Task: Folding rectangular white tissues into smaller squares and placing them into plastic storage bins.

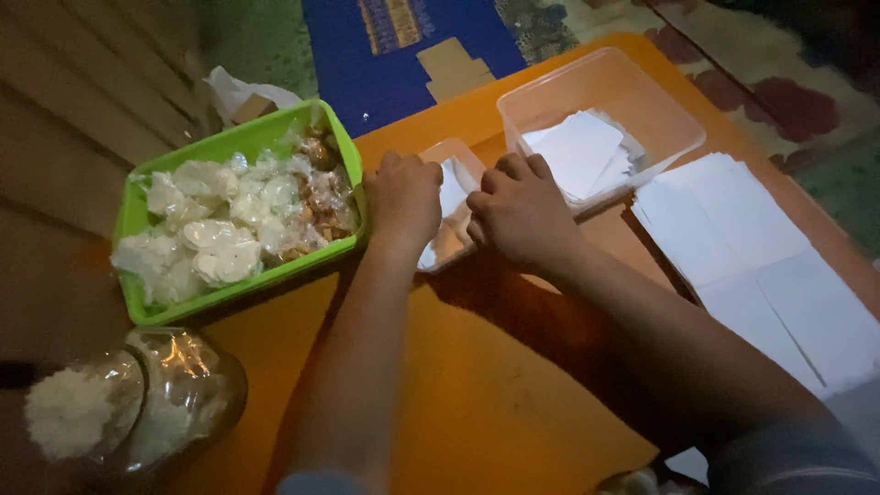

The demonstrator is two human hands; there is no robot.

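Observation:
Both my hands rest knuckles-up at a small clear plastic box [456,151] on the orange table [458,403]. My left hand [403,197] and my right hand [520,213] are curled around a white paper sheet [451,188] lying in that box, fingers pressing on it. Brownish contents show under the paper between the hands. The fingertips are hidden.
A green tray [137,215] of white wrapped pieces and brown snacks stands at left. A glass jar [183,385] with white powder lies at lower left. A larger clear tub [660,110] holds white papers; more white sheets [761,266] are spread at right.

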